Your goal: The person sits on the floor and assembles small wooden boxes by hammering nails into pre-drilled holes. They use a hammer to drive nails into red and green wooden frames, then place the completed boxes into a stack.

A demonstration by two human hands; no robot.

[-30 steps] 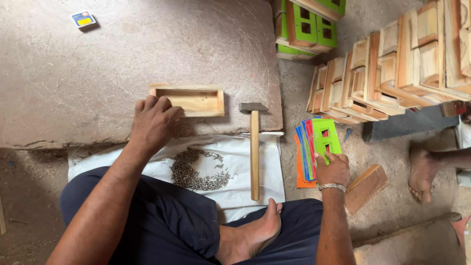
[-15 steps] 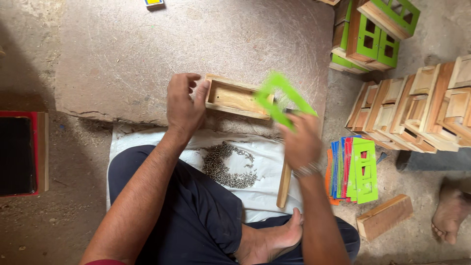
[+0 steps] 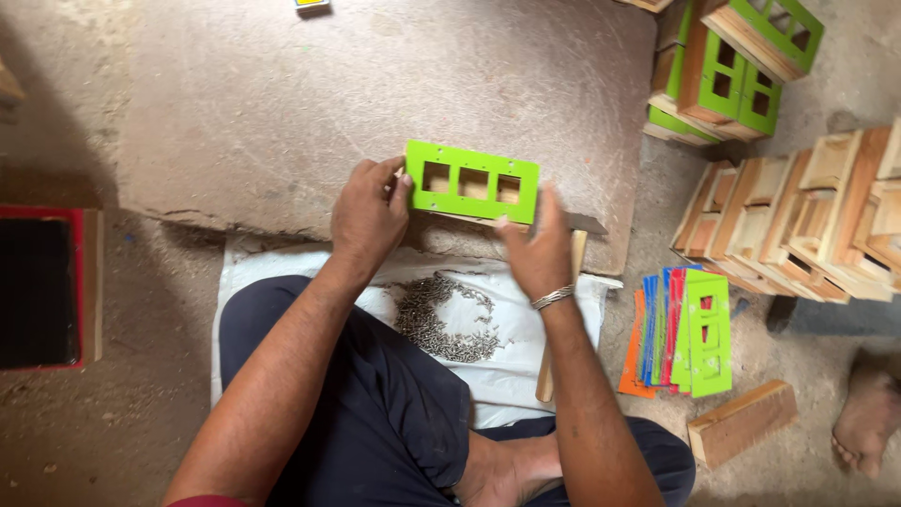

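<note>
A: What do we log as changed? Half a second ago the green plate (image 3: 472, 181) was up in the air, tilted, in the right hand (image 3: 535, 249). Now we see it lying flat on the wooden box (image 3: 493, 222), covering it almost wholly.

B: Agreed, and a second back that hand was down at the coloured stack (image 3: 680, 333). So we'd judge the plate is being seated on the box, not yet fastened. Hands?

A: Left hand (image 3: 368, 218) is curled at the plate's left end, thumb and fingertips pinching the edge. Right hand lies open, fingers spread, resting at the plate's lower right edge; no closed grip.

B: Plate and box sit on the stone surface (image 3: 282, 103), near its front edge. Hammer (image 3: 561, 310) lies just behind the right wrist, nail pile (image 3: 441, 314) on the white sheet (image 3: 282, 272).

A: Packages or labels? We get a small yellow-and-blue packet (image 3: 311, 5) at the top edge, print too small. Red-framed dark panel (image 3: 42, 286) far left.

B: Done. Finished green boxes (image 3: 741, 66) top right, bare wooden ones (image 3: 807, 216) below them.
</note>
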